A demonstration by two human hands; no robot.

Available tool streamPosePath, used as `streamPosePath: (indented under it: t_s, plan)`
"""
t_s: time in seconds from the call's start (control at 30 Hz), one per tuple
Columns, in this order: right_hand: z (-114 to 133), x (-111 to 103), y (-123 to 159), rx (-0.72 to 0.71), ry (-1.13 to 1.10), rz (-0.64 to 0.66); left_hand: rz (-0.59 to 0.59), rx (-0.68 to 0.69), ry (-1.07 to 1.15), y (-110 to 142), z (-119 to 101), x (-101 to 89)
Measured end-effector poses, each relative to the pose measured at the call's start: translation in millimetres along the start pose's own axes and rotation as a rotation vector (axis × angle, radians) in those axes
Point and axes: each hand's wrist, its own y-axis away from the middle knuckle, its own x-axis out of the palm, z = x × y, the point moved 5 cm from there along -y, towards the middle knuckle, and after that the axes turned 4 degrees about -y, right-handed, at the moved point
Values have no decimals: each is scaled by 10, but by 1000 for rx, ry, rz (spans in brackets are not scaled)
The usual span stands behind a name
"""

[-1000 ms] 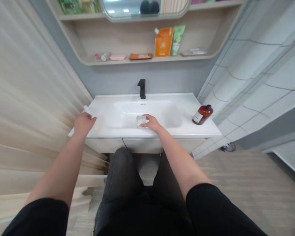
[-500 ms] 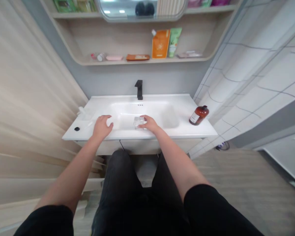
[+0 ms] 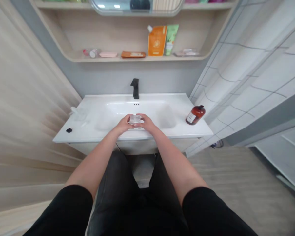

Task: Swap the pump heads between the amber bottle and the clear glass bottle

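Over the front part of the white sink (image 3: 105, 121), a small clear square container (image 3: 135, 119) is held between both hands. My left hand (image 3: 123, 125) closes on its left side, fingers behind and thumb in front. On the right side my right hand (image 3: 147, 124) grips it in the same way. The container looks see-through, and its opening and contents cannot be made out. Fingers cover its two sides.
A black faucet (image 3: 135, 88) rises behind the basin. On the counter's right stands a brown bottle (image 3: 195, 115) with a white label. At the left lie a small black cap (image 3: 69, 130) and a white nozzle-like piece (image 3: 73, 110). A shelf (image 3: 100, 60) with toiletries hangs above.
My left hand has moved right from the sink's left edge and taken hold of the clear container. My right hand keeps its grip. The whole view has shifted slightly.
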Motion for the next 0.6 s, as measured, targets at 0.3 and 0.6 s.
streamPosePath:
  t_s: [0.3,0.6]
  plan:
    - [415,-473,475,-183,176,-489,-119,23,-4,24,41,-30]
    - [631,-2643,1559,-122,747,-1239,-214,54,73,6,52,-65]
